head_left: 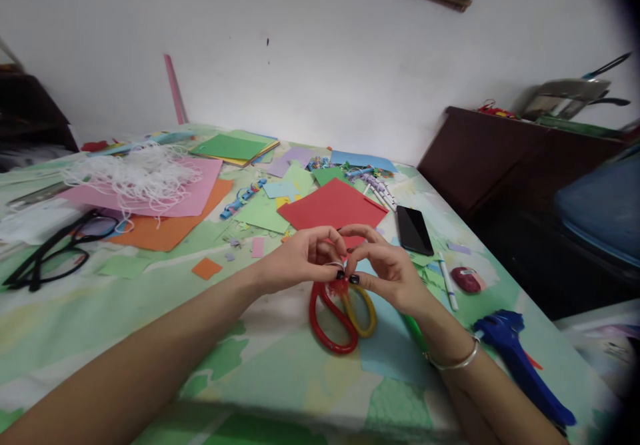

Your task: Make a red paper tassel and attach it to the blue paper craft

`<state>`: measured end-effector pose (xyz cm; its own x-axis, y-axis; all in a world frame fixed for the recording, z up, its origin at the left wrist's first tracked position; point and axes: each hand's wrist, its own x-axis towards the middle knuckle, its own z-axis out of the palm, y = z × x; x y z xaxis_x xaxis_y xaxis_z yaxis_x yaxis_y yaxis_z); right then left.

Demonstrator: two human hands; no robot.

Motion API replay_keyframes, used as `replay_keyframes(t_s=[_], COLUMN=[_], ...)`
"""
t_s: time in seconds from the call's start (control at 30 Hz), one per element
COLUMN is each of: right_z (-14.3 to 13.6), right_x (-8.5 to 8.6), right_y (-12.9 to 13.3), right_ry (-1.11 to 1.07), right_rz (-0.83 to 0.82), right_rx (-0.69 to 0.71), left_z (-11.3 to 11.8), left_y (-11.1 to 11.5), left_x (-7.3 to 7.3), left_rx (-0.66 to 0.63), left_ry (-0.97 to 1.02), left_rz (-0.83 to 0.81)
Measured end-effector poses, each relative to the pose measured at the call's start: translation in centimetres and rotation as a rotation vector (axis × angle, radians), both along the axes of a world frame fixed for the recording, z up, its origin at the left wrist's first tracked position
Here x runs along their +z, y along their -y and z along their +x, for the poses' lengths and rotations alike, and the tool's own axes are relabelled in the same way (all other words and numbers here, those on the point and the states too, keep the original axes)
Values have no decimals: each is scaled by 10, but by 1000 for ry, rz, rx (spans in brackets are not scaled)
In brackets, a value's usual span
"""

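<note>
My left hand (310, 255) and my right hand (387, 268) meet fingertip to fingertip above the scissors. Both are closed in a pinch, thumbs nearly touching. What lies between the fingers is too small to make out; a thin pale strand shows by the left fingers. Just below them are scissors with one red handle loop (333, 325) and one yellow loop (367, 312), their blades hidden by the hands. Light blue paper (390, 345) lies under the right wrist. Behind the fingers is a red paper sheet (333, 205).
A blue glue gun (520, 358), a black phone (414, 230), a white marker (448, 282) and dark red yarn (466, 279) are at the right. White string (145, 175), pink and orange paper and black glasses (55, 252) lie at the left. Paper scraps are scattered around.
</note>
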<state>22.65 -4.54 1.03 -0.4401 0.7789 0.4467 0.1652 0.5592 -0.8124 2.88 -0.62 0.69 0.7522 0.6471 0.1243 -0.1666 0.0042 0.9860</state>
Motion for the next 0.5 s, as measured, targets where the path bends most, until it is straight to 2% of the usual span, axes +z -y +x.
replay_keyframes(t_s=[0.1, 0.2, 0.5], right_z=[-2, -4, -8], right_x=[-1, -5, -9], right_y=[-1, -2, -1], right_ry=[-103, -188, -199], right_rz=[-209, -345, -411], right_rx=[49, 29, -67], left_z=[1, 2, 4], left_y=[2, 5, 10], left_x=[-1, 0, 3], left_rx=[57, 153, 399], left_ry=[-4, -19, -30], left_rz=[50, 100, 366])
